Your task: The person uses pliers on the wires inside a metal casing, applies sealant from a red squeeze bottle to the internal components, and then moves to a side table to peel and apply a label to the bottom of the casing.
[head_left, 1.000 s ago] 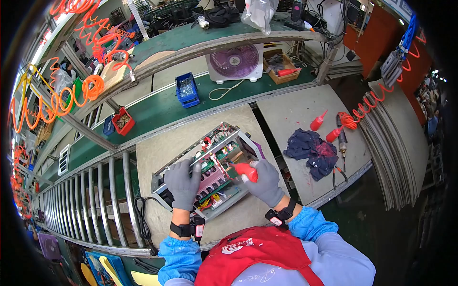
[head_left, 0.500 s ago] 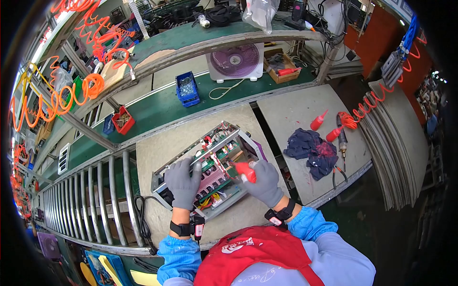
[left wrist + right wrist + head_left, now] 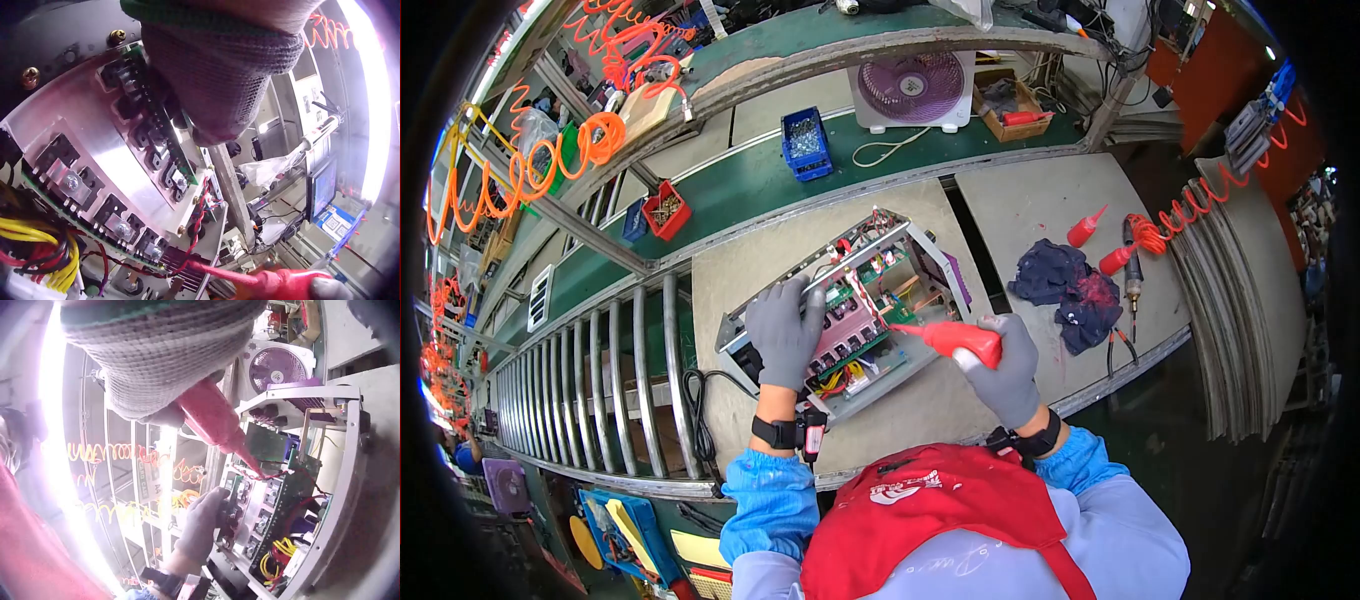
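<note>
An opened metal case (image 3: pixel 855 400) with circuit boards, a pinkish plate with black components (image 3: pixel 94 131) and yellow wires (image 3: pixel 37 237) lies at an angle on the grey board. The gloved left hand (image 3: pixel 783 335) rests on its left rim, fingers pointing away from the body. Above the case's right front side, the gloved right hand (image 3: pixel 1007 372) grips a red bottle (image 3: pixel 966 341). In the right wrist view the bottle (image 3: pixel 212 417) has its narrow tip near twisted red and black wires (image 3: pixel 256 475); contact cannot be told.
To the right are a dark rag (image 3: pixel 1050 272), two red bottles, a screwdriver-like tool (image 3: pixel 1133 280) and pliers (image 3: pixel 1118 350). Behind stand a purple fan (image 3: pixel 912 88), a blue bin (image 3: pixel 805 145) and a red bin (image 3: pixel 665 212) of small parts. Metal rollers (image 3: pixel 615 385) run left.
The right hand has moved right and toward the body, with the red bottle now lying more level, tip pointing left. The left hand stays on the case. The head view has shifted slightly.
</note>
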A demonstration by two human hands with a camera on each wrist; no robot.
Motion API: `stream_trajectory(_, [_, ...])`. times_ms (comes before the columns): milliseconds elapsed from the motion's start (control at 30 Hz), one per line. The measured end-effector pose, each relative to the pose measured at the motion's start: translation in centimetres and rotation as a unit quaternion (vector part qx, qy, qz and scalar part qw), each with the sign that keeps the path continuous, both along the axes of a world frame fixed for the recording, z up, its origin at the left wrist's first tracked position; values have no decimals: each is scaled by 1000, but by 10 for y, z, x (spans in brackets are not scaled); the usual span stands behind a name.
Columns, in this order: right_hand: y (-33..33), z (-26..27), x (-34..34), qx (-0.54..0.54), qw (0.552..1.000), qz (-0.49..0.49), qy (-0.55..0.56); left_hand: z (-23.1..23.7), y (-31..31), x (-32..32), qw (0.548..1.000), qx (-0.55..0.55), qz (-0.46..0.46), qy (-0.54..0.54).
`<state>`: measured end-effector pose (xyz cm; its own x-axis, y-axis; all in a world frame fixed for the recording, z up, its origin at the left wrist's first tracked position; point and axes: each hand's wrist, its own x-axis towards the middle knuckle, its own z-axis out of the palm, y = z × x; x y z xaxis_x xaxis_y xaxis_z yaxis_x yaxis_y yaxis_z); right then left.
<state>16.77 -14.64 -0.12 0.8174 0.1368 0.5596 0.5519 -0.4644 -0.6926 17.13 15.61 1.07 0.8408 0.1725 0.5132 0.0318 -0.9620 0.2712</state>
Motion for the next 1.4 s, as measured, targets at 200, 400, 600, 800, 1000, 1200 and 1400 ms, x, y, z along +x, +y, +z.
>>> stream_trajectory(200, [0,-23,-21,-31,997,63,15,-8,9,8,1000,-4,6,16])
stream_trajectory(400, [12,-46,-23,-30,997,64,20,-10,10,9,1000,14,9,13])
stream_trajectory(600, [16,-51,-23,-23,997,65,26,-10,8,9,1000,4,6,5])
stream_trajectory(800, [20,-55,-23,-40,997,60,31,-9,8,8,1000,13,11,8])
stream_trajectory(1000, [18,-52,-23,-51,996,68,33,-8,8,9,1000,13,10,11])
stream_trajectory(1200, [23,-62,-19,-44,997,51,48,-8,7,8,1000,10,13,14])
stream_trajectory(1400, [21,-73,-10,27,979,13,202,-7,7,6,1000,4,8,12])
